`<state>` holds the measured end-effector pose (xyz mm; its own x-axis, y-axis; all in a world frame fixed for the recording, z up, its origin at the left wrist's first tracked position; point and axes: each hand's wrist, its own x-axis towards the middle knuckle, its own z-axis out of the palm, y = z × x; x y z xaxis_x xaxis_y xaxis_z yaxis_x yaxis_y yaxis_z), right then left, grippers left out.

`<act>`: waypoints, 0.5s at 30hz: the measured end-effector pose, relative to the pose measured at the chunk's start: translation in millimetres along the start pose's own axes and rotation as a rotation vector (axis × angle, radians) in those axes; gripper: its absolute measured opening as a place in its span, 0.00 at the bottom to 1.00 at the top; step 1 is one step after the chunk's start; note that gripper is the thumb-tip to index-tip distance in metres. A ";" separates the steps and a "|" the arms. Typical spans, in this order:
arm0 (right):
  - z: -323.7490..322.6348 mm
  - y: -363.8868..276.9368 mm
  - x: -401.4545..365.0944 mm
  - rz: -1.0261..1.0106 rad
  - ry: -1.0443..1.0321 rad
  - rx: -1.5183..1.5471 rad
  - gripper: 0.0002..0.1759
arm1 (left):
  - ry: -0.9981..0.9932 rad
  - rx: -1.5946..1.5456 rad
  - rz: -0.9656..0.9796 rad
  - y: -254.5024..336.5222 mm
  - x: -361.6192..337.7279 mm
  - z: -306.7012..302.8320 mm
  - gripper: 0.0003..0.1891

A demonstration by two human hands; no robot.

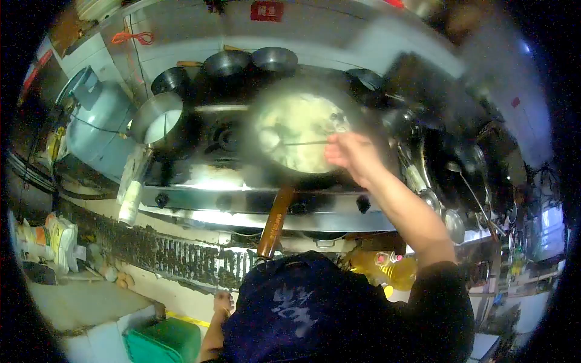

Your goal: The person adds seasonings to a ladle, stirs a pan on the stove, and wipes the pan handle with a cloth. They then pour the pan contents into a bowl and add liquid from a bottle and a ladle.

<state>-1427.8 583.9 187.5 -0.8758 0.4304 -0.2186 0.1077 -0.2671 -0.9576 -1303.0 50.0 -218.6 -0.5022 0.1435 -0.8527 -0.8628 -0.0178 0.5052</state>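
Observation:
A large dark wok (242, 133) with pale, steaming contents (305, 118) stands on the stove, its wooden handle (275, 222) pointing towards the body. Over the wok's right side, my right hand (350, 154) is closed around a thin utensil handle. The utensil's pale round end (269, 139) lies at the left of the contents. My left hand (223, 300) hangs low, left of the dark cap, away from the wok; its fingers are too small and unclear to make out.
Several dark pans (274, 59) stand behind the wok. At left are a pot with white liquid (158, 118) and a gas cylinder (100, 127). Ladles (452, 225) lie at right. A green bin (163, 340) is at lower left, a yellow container (396, 272) near my right arm.

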 end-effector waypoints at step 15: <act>-88.9 -23.9 -57.6 0.059 -0.028 -0.190 0.13 | -0.098 0.009 -0.202 30.4 31.1 22.9 0.07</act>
<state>-1338.1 642.2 206.3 -0.8778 0.3936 -0.2730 0.2442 -0.1226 -0.9619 -1343.6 76.5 -226.8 -0.3107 0.2390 -0.9200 -0.9446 0.0298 0.3268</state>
